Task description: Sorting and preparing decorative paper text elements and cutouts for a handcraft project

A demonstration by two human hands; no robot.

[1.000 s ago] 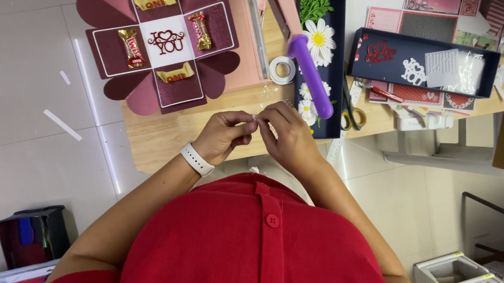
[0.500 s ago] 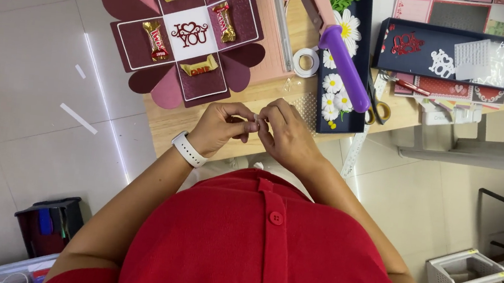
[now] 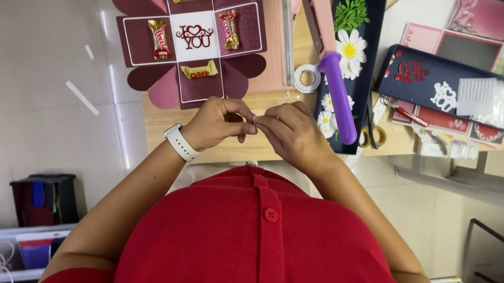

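While both hands meet at the bench's (image 3: 160,129) near edge, left hand (image 3: 216,122) and right hand (image 3: 293,133) pinch something tiny between them.

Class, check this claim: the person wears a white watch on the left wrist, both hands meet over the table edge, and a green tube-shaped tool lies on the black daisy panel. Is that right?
Not quite. The head view shows the tube-shaped tool is purple, not green. The rest stands: a white watch on the left wrist, the left hand and right hand meeting over the table edge, and the tool lying on the black daisy panel.
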